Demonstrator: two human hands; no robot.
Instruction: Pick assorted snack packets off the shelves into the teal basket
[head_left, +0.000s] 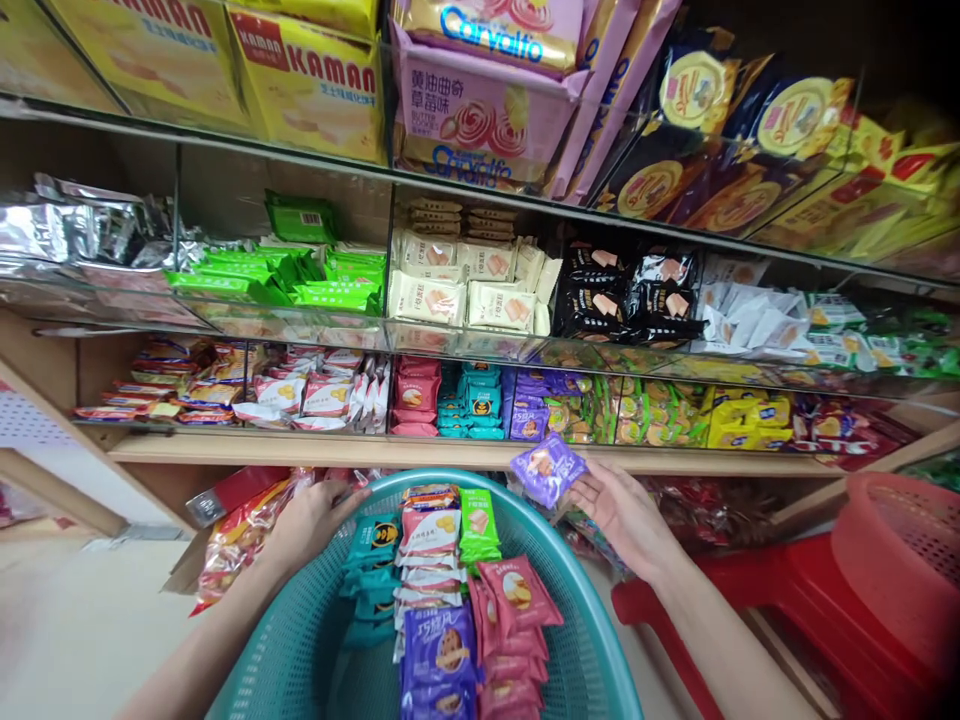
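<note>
My right hand (pixel 619 515) holds a purple snack packet (pixel 550 470) by its right edge, just above the right rim of a teal plastic basket (pixel 600 620). With its fingers curled over the upper left rim, my left hand (pixel 315 522) grips the basket. Inside the basket lie rows of packets: teal ones (pixel 375 540) at left, white ones (pixel 430 535) in the middle with purple packets (pixel 439 645) nearer me, a green one (pixel 478 520) at upper right and pink ones (pixel 517 595) at right. More purple packets (pixel 529 415) stand in a bottom shelf compartment.
Glass-fronted shelves (pixel 465 340) hold sorted snacks across the view. Under the wooden ledge (pixel 285 448), bagged goods (pixel 251 535) lie at left. At right, a red plastic stool (pixel 795 570) carries a pink-red basket (pixel 900 540).
</note>
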